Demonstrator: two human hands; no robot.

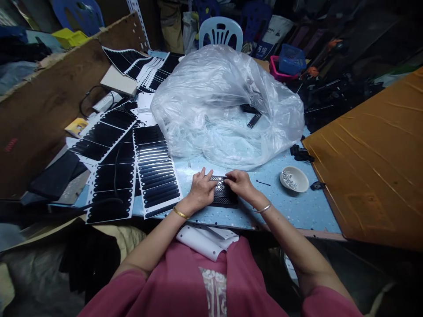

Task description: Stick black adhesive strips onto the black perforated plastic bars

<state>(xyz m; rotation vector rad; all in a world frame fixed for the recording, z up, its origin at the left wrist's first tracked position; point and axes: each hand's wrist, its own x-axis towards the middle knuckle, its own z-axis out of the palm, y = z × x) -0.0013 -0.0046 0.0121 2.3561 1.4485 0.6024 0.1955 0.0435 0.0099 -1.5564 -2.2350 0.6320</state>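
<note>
A black perforated panel (225,197) lies flat on the blue speckled table near its front edge. My left hand (202,189) rests on the panel's left side, its fingers spread. At the panel's upper right, my right hand (239,182) has its thumb and fingertips pinched together; whatever they hold is too small to make out. Small shiny bits show on the panel between the hands. To the right sits a white bowl (300,179) with small metal pieces in it. A thin black tool (263,182) lies between my right hand and the bowl.
A large clear plastic bag (205,92) with black parts inside fills the table's middle. Sheets of black strips (157,167) cover the left side. An orange-brown board (373,176) borders the right edge, with small black parts (301,153) beside it. A wooden panel (49,97) stands at left.
</note>
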